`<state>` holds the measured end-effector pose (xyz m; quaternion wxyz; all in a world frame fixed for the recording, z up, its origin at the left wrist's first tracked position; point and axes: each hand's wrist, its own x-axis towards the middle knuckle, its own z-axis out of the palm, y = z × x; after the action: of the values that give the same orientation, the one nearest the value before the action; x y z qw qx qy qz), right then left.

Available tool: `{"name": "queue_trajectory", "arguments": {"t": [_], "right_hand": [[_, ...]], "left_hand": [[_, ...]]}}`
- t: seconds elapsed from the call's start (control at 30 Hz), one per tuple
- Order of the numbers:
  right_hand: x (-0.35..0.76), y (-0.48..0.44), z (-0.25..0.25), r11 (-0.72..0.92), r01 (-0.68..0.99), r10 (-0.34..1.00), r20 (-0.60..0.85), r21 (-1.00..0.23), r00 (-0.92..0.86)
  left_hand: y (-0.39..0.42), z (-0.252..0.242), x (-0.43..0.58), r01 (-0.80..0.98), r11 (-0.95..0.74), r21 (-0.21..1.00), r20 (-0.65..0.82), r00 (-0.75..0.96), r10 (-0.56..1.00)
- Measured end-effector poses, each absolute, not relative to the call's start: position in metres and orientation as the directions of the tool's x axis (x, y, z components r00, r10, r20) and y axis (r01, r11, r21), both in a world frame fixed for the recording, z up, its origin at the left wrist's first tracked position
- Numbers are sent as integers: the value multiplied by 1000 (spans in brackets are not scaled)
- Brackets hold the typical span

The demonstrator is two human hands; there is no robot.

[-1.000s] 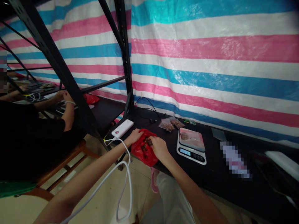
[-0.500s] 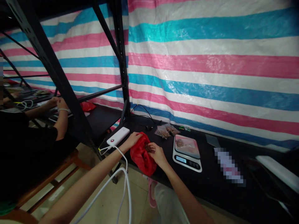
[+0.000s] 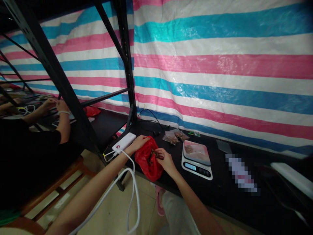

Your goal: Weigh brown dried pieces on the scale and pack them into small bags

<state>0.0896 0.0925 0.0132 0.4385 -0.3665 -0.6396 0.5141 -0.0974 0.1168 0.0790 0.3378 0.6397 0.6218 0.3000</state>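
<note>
A red plastic bag (image 3: 148,160) hangs over the front edge of the black table (image 3: 234,192), open at the top with small brown pieces inside. My left hand (image 3: 140,142) grips the bag's upper left rim. My right hand (image 3: 164,158) is at the bag's mouth, fingers pinched among the brown pieces. To the right stands a white digital scale (image 3: 197,157) with a clear bag of brown pieces on its pan. Two small clear packets (image 3: 174,137) of the same pieces lie behind the red bag.
A white power bank (image 3: 124,143) with a white cable (image 3: 132,192) lies left of the bag. A black metal rack post (image 3: 127,62) rises behind it. Another person (image 3: 29,143) sits at the left on a wooden bench, working. A striped tarpaulin (image 3: 220,71) covers the wall.
The view rose and then dipped slightly. My right hand's fingers shifted inside the bag's mouth while my left hand kept hold of the rim.
</note>
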Motion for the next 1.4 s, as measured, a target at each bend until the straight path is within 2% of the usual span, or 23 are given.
{"name": "queue_trajectory", "arguments": {"t": [0.23, 0.3, 0.4, 0.5, 0.57, 0.63, 0.77, 0.87, 0.97, 1.1, 1.23, 1.4], "right_hand": [[99, 93, 30, 366, 36, 906, 347, -930, -244], [105, 92, 36, 432, 56, 884, 410, -900, -227], [120, 90, 43, 488, 93, 862, 462, -868, -208], [145, 87, 50, 490, 148, 868, 464, -859, -178], [167, 85, 54, 473, 188, 880, 449, -861, -155], [192, 84, 56, 449, 227, 893, 431, -864, -128], [246, 78, 56, 403, 329, 909, 416, -854, -34], [282, 71, 54, 366, 394, 906, 419, -843, 54], [308, 64, 54, 321, 400, 900, 408, -858, 154], [331, 54, 57, 302, 359, 870, 409, -883, 274], [344, 49, 59, 302, 331, 839, 414, -894, 354], [349, 48, 56, 290, 317, 834, 401, -903, 378]], "left_hand": [[140, 96, -99, 833, -91, 545, 70, 63, 996], [140, 104, -93, 864, -177, 472, 140, 125, 982], [128, 115, -81, 900, -372, 225, 325, 291, 900], [110, 123, -72, 882, -466, -69, 447, 445, 776], [101, 125, -68, 850, -491, -193, 464, 520, 717], [93, 125, -64, 822, -509, -255, 461, 566, 683], [73, 112, -40, 789, -571, -226, 415, 608, 677], [58, 89, -11, 738, -661, -135, 283, 669, 688], [53, 63, 11, 749, -660, -61, 181, 658, 731], [64, 42, 19, 805, -591, 56, 192, 572, 797], [71, 39, 19, 758, -634, 150, 199, 605, 771], [66, 42, 21, 733, -657, 175, 182, 631, 754]]}}
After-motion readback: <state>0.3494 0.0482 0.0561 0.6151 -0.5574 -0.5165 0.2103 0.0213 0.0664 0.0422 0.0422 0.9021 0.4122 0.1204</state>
